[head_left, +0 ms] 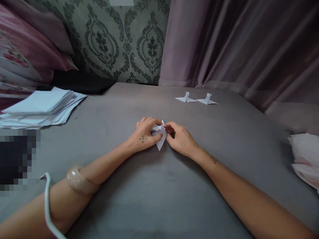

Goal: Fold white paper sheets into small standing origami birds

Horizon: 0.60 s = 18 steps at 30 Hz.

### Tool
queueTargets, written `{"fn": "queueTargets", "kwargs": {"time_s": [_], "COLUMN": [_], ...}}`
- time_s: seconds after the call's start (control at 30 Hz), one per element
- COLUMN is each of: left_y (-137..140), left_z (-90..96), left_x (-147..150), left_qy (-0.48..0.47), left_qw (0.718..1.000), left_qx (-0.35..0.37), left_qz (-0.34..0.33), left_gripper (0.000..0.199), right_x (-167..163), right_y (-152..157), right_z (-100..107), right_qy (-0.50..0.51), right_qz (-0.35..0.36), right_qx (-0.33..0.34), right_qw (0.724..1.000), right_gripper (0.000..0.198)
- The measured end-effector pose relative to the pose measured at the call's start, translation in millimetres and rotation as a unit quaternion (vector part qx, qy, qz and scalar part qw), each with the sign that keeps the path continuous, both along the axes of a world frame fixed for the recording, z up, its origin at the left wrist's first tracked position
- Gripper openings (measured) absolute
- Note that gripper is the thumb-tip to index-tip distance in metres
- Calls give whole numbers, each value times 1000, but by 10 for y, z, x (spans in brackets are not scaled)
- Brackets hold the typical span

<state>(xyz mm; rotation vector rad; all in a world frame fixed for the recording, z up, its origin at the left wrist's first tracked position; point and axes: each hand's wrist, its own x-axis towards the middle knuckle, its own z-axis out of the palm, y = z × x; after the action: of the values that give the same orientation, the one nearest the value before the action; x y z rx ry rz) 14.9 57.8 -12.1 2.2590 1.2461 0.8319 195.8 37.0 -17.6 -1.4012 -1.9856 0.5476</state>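
Note:
A small folded white paper figure (160, 141) is held between both hands, over the middle of the grey surface. My left hand (145, 132) is closed on its left side, thumb across the near face. From the right, my right hand (180, 137) pinches the figure's right edge with thumb and fingertips. One pointed end faces toward me, and a thin upright tip shows at the top. Fingers cover part of the folds. Farther back on the right stand two folded white paper birds (185, 97) with spread wings, side by side.
A stack of white paper sheets (37, 103) lies at the left, before a black flat item (79, 81). Pink bedding (32, 43) rises behind it. A white cable (47, 205) crosses near my left forearm. Purple curtains (224, 39) hang behind; pale cloth (305, 156) lies at right.

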Motion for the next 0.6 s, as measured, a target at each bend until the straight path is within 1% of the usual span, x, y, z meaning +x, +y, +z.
{"fn": "queueTargets", "kwargs": {"time_s": [0.07,0.13,0.2,0.3,0.43,0.6], "left_y": [10,23,37,53,67,91], "left_z": [-1,-3,-5,-7,-31,-96], "left_x": [6,8,6,0,-4,0], "left_qy": [-24,-51,-73,-94,-100,-100], "left_qw": [1000,999,997,995,994,995], "left_qx": [-7,-13,-20,-31,-34,-11], "left_qz": [2,2,-1,-2,16,11], "left_gripper": [23,20,17,13,12,9], "right_x": [-4,-21,-48,-89,-115,-124], "right_y": [-9,-21,-32,-41,-33,-16], "right_z": [45,103,151,173,136,112], "right_qy": [19,42,68,89,91,78], "right_qz": [-42,-67,-61,-39,-28,-26], "right_qx": [10,33,50,56,55,46], "right_qw": [999,996,995,994,994,996], "right_gripper": [25,19,16,16,16,17]}}
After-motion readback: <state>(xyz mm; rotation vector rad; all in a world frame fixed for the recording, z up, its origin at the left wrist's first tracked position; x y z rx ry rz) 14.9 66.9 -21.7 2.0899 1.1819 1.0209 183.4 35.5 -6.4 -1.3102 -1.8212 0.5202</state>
